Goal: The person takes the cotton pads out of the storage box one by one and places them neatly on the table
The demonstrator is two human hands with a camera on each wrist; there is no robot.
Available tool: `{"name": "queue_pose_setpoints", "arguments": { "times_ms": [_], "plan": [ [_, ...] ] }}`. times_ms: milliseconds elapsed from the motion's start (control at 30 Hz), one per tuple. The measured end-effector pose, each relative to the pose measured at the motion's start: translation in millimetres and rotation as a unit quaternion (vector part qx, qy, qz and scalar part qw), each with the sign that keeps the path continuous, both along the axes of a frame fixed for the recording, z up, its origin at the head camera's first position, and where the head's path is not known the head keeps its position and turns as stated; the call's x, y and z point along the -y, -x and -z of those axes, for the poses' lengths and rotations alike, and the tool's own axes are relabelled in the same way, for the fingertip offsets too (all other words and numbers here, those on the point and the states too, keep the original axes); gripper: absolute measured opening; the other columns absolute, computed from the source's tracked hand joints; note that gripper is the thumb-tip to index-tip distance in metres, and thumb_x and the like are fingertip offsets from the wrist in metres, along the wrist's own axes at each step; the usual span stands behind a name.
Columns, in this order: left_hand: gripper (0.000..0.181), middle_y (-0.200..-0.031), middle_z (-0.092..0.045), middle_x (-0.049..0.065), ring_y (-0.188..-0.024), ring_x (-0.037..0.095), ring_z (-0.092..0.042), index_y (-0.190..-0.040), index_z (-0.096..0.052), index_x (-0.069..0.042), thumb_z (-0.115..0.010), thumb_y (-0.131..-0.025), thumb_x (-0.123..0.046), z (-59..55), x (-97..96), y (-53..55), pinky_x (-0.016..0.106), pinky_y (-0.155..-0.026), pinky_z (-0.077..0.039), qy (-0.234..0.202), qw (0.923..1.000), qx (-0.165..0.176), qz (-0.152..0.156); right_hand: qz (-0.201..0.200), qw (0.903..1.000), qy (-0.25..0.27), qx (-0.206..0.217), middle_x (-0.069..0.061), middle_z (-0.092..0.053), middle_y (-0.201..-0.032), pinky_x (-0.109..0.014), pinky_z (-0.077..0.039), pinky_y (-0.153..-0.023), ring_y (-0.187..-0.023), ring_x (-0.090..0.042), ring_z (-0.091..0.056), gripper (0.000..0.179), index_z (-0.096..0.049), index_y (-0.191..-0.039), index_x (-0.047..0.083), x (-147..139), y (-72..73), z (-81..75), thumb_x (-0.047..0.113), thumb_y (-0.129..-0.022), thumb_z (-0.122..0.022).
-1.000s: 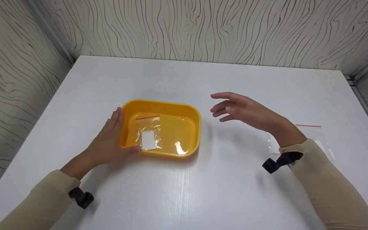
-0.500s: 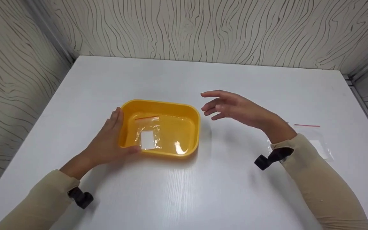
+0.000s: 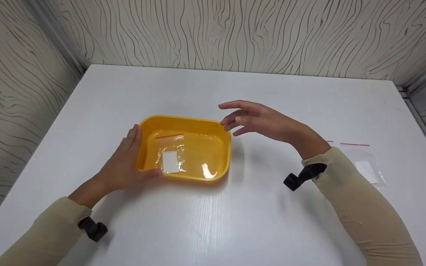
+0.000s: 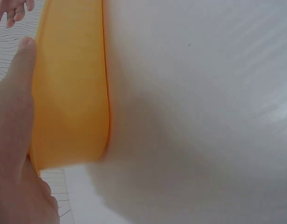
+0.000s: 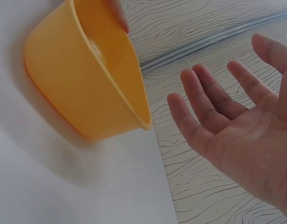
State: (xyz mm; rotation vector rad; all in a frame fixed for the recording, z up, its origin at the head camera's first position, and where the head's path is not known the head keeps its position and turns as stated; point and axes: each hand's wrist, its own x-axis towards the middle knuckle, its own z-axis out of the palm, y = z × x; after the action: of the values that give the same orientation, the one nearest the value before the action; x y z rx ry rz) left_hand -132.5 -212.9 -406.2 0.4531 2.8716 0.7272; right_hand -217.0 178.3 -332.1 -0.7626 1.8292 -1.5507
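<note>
A yellow plastic tub [image 3: 198, 178] stands on the white table, with rounded corners and a raised wall. Inside it, at the left, lies a clear zip bag [image 3: 176, 142] with a red seal line and a white card in it. My left hand [image 3: 120, 168] holds the tub's left end, thumb on the front rim and fingers along the left wall. Over the tub's back right corner hovers my right hand [image 3: 261, 120], palm turned inward and fingers spread. Nothing is in it, and the right wrist view has its fingertips [image 5: 178, 100] apart from the tub.
At the right lies another zip bag [image 3: 364, 162] with a red seal and a white card, partly behind the right sleeve [image 3: 361, 214]. A bit of red line shows beside it. Wood-grain patterned panels [image 3: 216, 33] stand behind and beside the table.
My right hand has moved left from beside the tub to its back right corner, uncovering more of the bag at the right. The left hand and the tub have stayed almost still.
</note>
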Motion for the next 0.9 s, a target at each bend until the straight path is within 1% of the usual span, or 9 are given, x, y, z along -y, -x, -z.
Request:
{"name": "queue_pose_setpoints", "arguments": {
  "times_ms": [167, 267, 433, 567, 700, 800, 900],
  "plan": [
    [0.130, -0.168, 0.001, 0.025, -0.155, 0.042, -0.004, -0.159, 0.003, 0.008, -0.070, -0.083, -0.068, 0.5, 0.0, -0.1, 0.060, -0.121, -0.018, -0.003, 1.0000, -0.002, 0.001, 0.006, 0.9999, -0.011, 0.008, -0.025, -0.058, -0.137, -0.045, -0.050, -0.105, -0.128, -0.039, -0.056, 0.048, -0.046, -0.152, 0.015, 11.0, 1.2, -5.5, 0.015, -0.105, -0.052],
    [0.129, -0.168, 0.001, 0.025, -0.155, 0.042, -0.003, -0.159, 0.002, 0.008, -0.070, -0.083, -0.068, 1.2, 0.1, -0.1, 0.060, -0.122, -0.017, -0.002, 1.0000, -0.003, 0.000, 0.006, 0.9998, -0.010, 0.014, -0.025, -0.057, -0.137, -0.044, -0.050, -0.105, -0.128, -0.036, -0.057, 0.047, -0.046, -0.152, 0.015, 16.9, 2.4, -7.7, 0.016, -0.105, -0.052],
    [0.129, -0.168, 0.002, 0.024, -0.155, 0.040, -0.003, -0.159, 0.003, 0.006, -0.070, -0.083, -0.067, 1.7, 0.1, 0.0, 0.059, -0.122, -0.018, -0.003, 1.0000, -0.002, 0.000, 0.007, 0.9997, -0.001, 0.022, -0.026, -0.055, -0.138, -0.045, -0.049, -0.106, -0.127, -0.036, -0.057, 0.046, -0.046, -0.152, 0.014, 25.6, 6.1, -9.6, 0.017, -0.106, -0.050],
    [0.130, -0.168, 0.002, 0.024, -0.155, 0.041, -0.003, -0.159, 0.004, 0.006, -0.070, -0.082, -0.067, -0.2, 0.1, -0.4, 0.060, -0.121, -0.019, -0.004, 1.0000, 0.001, 0.001, 0.007, 0.9997, -0.009, 0.021, -0.024, -0.056, -0.137, -0.046, -0.050, -0.105, -0.127, -0.036, -0.058, 0.046, -0.047, -0.151, 0.014, 32.9, 9.1, -11.4, 0.020, -0.106, -0.051],
    [0.130, -0.169, 0.002, 0.024, -0.155, 0.040, -0.002, -0.159, 0.004, 0.007, -0.070, -0.083, -0.068, -0.7, 0.3, -0.3, 0.058, -0.123, -0.015, -0.002, 1.0000, 0.005, -0.001, 0.001, 0.9997, -0.021, 0.016, -0.023, -0.057, -0.137, -0.045, -0.051, -0.104, -0.125, -0.034, -0.059, 0.046, -0.048, -0.151, 0.016, 41.1, 11.1, -14.0, 0.022, -0.105, -0.053],
    [0.129, -0.169, 0.002, 0.023, -0.156, 0.039, -0.001, -0.159, 0.003, 0.007, -0.070, -0.083, -0.067, 0.1, 0.1, 0.0, 0.057, -0.124, -0.012, -0.003, 1.0000, 0.006, -0.002, -0.002, 0.9995, -0.026, 0.014, -0.024, -0.057, -0.136, -0.045, -0.051, -0.104, -0.126, -0.036, -0.058, 0.047, -0.049, -0.150, 0.017, 46.7, 12.3, -15.6, 0.024, -0.104, -0.054],
    [0.129, -0.169, 0.002, 0.023, -0.156, 0.039, 0.000, -0.159, 0.003, 0.007, -0.070, -0.083, -0.067, 0.7, -0.3, 0.5, 0.057, -0.124, -0.012, -0.003, 1.0000, 0.005, -0.002, -0.004, 0.9992, -0.039, 0.013, -0.023, -0.057, -0.136, -0.044, -0.051, -0.104, -0.126, -0.039, -0.057, 0.046, -0.050, -0.150, 0.017, 51.5, 13.5, -16.4, 0.025, -0.104, -0.054]
  ]
}}
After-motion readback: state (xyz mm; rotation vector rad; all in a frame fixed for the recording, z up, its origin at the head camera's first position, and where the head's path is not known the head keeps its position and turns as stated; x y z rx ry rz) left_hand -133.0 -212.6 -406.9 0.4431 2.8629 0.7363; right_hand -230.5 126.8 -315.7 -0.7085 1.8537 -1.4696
